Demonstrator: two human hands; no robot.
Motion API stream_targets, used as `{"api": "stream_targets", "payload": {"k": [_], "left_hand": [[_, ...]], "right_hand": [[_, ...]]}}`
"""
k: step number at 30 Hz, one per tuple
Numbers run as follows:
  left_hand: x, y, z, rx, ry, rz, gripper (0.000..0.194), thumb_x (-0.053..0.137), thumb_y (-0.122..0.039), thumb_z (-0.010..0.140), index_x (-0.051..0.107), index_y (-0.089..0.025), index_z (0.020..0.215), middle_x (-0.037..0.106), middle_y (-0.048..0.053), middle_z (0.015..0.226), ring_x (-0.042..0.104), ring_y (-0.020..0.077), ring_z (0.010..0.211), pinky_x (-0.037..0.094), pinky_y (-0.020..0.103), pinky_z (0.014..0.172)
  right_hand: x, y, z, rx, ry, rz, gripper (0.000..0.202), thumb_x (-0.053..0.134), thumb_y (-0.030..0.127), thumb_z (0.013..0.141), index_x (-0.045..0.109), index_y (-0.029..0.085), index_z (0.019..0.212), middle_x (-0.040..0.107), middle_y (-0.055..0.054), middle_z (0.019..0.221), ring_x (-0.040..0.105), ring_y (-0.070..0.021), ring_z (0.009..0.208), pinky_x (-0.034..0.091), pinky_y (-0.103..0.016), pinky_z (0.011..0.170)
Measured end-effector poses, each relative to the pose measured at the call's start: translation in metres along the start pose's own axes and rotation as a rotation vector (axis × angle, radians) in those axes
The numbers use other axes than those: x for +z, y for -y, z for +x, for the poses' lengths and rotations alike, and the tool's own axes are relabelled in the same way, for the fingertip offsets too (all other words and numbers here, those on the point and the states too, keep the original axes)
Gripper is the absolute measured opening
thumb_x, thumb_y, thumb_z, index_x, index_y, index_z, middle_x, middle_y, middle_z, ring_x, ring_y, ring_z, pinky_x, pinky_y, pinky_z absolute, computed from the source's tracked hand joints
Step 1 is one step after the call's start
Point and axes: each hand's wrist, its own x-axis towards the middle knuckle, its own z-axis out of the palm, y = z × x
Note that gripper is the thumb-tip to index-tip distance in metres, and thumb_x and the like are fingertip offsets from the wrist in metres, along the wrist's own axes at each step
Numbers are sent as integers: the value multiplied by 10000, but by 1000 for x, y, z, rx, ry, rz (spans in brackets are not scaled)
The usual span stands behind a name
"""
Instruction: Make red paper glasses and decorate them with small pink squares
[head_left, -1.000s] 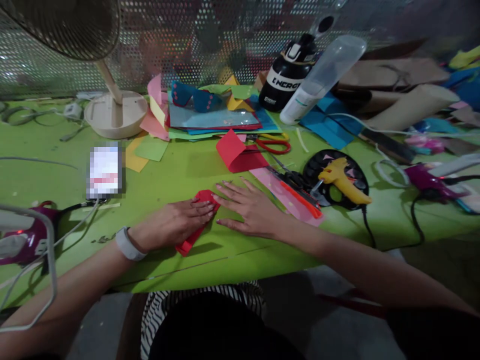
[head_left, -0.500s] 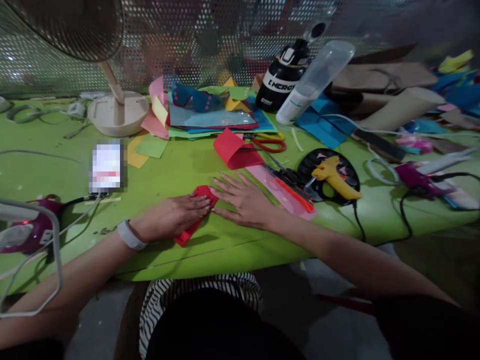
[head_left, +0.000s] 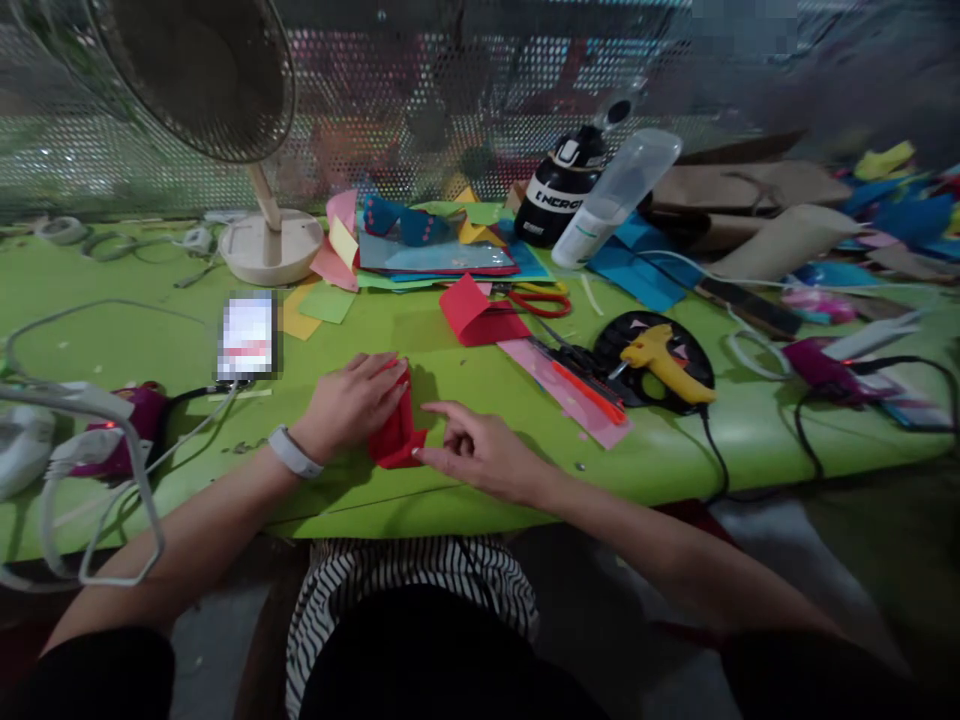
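A folded piece of red paper (head_left: 394, 442) lies near the front edge of the green table. My left hand (head_left: 351, 402) rests flat over its upper left part, fingers stretched out and covering some of it. On the paper's right side my right hand (head_left: 487, 452) has its index finger extended and the other fingers curled. Its thumb tip meets a small raised flap at the lower right corner, with thumb and index apart. Farther back sits another bent sheet of red paper (head_left: 480, 315), beside red and yellow-handled scissors (head_left: 536, 298).
To the right are a yellow glue gun (head_left: 667, 365) on a black round tray, a pink paper strip (head_left: 574, 395) and an orange cutter (head_left: 589, 390). A black bottle (head_left: 559, 195) and fan base (head_left: 271, 250) stand behind. A phone (head_left: 246, 335) and cables lie left.
My right hand has moved down to the paper's lower corner, its fingers now curled except the index. The red paper has turned more upright, with a flap lifted. The camera view has shifted slightly.
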Motion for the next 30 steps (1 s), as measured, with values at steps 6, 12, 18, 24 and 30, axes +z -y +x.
{"api": "stream_targets", "payload": {"k": [6, 12, 18, 24, 30], "left_hand": [[-7, 22, 4, -142, -39, -210, 500, 572, -443, 871, 574, -164, 1286, 546, 141, 1363, 548, 265, 1220, 455, 423, 1014], [0, 30, 6, -110, 126, -258, 610, 666, -521, 778, 578, -168, 1269, 636, 137, 1235, 592, 281, 1144, 458, 440, 985], [3, 38, 7, -262, -166, -346, 179, 567, -283, 860, 655, -182, 980, 690, 93, 1024, 655, 212, 931, 539, 386, 836], [-2, 39, 8, -320, -360, -689, 139, 564, -260, 849, 592, -178, 959, 567, 146, 1299, 550, 239, 1226, 536, 430, 934], [-17, 30, 4, -246, -154, -761, 150, 563, -316, 857, 598, -172, 838, 643, 131, 1179, 633, 249, 1063, 577, 411, 825]], "right_hand": [[-1, 8, 12, 82, 308, 192, 247, 587, 351, 844, 704, 148, 921, 536, 39, 560, 436, -81, 484, 307, -213, 475], [-49, 12, 18, -31, 237, -150, 227, 541, 301, 860, 715, 184, 947, 685, -10, 693, 579, -115, 552, 390, -233, 550], [-58, -1, 30, -273, -246, -346, 214, 574, 302, 840, 709, 180, 953, 739, -65, 952, 672, -197, 828, 492, -307, 755], [-50, -33, 48, -323, -528, -428, 317, 537, 358, 883, 700, 164, 1073, 720, -106, 1088, 676, -234, 999, 532, -367, 873], [-43, -59, 59, -243, -641, -460, 277, 491, 295, 906, 738, 189, 975, 742, -83, 1022, 700, -222, 931, 544, -366, 849]]}}
